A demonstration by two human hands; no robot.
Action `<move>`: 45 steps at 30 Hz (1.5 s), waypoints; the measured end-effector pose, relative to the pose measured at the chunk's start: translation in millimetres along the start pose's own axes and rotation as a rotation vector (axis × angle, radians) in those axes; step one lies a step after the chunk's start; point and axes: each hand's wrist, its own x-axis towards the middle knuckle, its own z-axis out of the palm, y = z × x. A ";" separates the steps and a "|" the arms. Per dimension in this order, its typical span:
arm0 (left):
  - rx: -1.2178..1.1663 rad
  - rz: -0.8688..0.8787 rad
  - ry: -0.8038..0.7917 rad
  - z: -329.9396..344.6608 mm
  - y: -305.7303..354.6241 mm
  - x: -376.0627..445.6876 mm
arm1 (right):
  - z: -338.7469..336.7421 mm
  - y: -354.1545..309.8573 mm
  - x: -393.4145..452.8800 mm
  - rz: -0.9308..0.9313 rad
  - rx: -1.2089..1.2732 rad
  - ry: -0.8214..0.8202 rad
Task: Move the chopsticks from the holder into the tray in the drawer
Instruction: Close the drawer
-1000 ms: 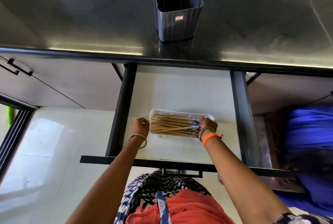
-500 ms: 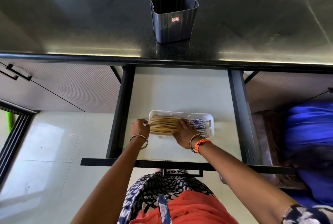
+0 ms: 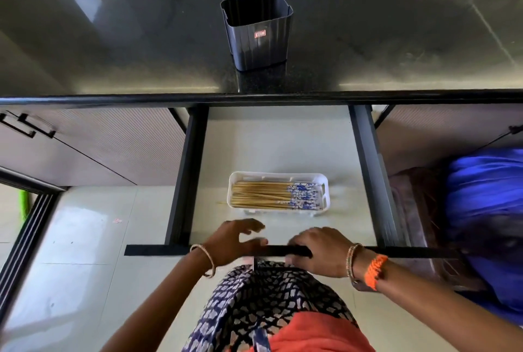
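A white tray [image 3: 278,175] lies in the open drawer [image 3: 277,142], holding several wooden chopsticks [image 3: 263,199] laid flat with their blue patterned ends to the right. One thin tip pokes out of the tray's left side. The dark ribbed holder [image 3: 257,32] stands upright and empty on the black countertop [image 3: 113,40]. My right hand [image 3: 319,252] is wrapped over the drawer's black front edge [image 3: 147,250], fingers inside and thumb outside. My left hand [image 3: 235,241] hovers at the same edge with fingers spread, holding nothing. Both hands are well short of the tray.
Ribbed cabinet doors with black handles [image 3: 25,125] are at the left under the counter. A blue cloth bundle [image 3: 486,196] sits on the right beside the drawer rail [image 3: 370,176]. Pale floor tiles [image 3: 79,252] lie below left.
Both hands have left the tray and pulled back toward me to the drawer's front edge. The right hand now grips that edge. The chopsticks lie untouched in the tray.
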 end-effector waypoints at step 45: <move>0.782 0.064 0.884 -163.8 34.6 208.1 | -185.3 86.1 203.1 0.119 -0.644 0.930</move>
